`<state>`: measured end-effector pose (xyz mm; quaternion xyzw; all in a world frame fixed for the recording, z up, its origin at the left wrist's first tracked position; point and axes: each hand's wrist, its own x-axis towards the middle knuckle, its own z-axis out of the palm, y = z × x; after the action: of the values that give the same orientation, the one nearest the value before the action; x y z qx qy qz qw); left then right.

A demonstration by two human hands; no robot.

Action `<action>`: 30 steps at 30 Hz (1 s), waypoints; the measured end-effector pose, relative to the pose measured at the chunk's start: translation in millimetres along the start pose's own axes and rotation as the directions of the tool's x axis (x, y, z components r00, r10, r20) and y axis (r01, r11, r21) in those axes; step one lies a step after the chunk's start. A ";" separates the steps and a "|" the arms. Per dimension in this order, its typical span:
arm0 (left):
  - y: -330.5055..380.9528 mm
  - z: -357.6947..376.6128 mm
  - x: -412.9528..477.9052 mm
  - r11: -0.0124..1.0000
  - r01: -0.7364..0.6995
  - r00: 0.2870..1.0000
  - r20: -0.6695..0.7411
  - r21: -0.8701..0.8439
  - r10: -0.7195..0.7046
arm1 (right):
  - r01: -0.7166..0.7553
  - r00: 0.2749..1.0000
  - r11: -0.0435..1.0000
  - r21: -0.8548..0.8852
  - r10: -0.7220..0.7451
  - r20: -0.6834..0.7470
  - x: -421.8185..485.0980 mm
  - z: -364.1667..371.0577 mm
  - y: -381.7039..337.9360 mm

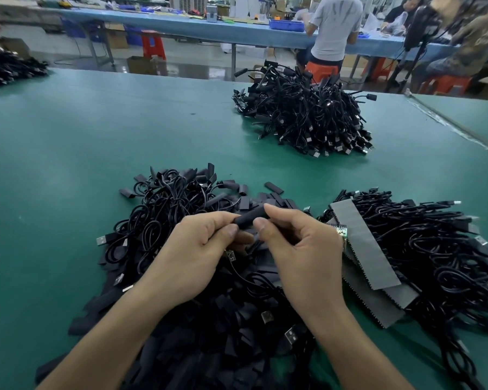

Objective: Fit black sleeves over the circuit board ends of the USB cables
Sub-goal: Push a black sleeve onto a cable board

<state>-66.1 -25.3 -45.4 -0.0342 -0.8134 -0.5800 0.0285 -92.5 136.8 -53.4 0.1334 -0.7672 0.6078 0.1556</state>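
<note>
One black sleeve [250,217] pinched between left hand [197,249] and right hand [299,246].
Beyond it a sleeved pile [302,111] looks done; unsleeved cables [434,249] right of it remain.

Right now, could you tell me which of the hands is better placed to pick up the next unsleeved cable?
Probably the right hand: it sits beside the pile of black USB cables with bare green circuit boards. The left hand is farther away; both pinch the black sleeve.

Factory assembly floor. A green-matted bench [68,153] carries bulk heaps of black USB cables [304,114] and loose sleeves [237,319]. At upper frame, a long blue bench [158,25] holds parts bins [286,24]; seated workers [334,26] occupy orange stools [320,71].
</note>
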 end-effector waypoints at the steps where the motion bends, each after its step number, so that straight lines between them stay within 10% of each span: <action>1: -0.1 -0.5 -0.3 1.000 -0.001 1.000 0.000 -0.001 0.001 | -0.024 1.000 0.999 0.034 0.024 -0.010 0.2 0.4 0.2; 30: 7.1 2.1 -2.9 0.995 -0.041 0.982 -0.180 0.095 0.058 | -0.148 0.989 0.972 0.184 0.146 0.024 4.9 -4.2 -8.2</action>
<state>-62.6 -21.2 -39.6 0.0001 -0.8318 -0.5422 0.1188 -93.5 139.0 -43.2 0.0931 -0.7160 0.6856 0.0931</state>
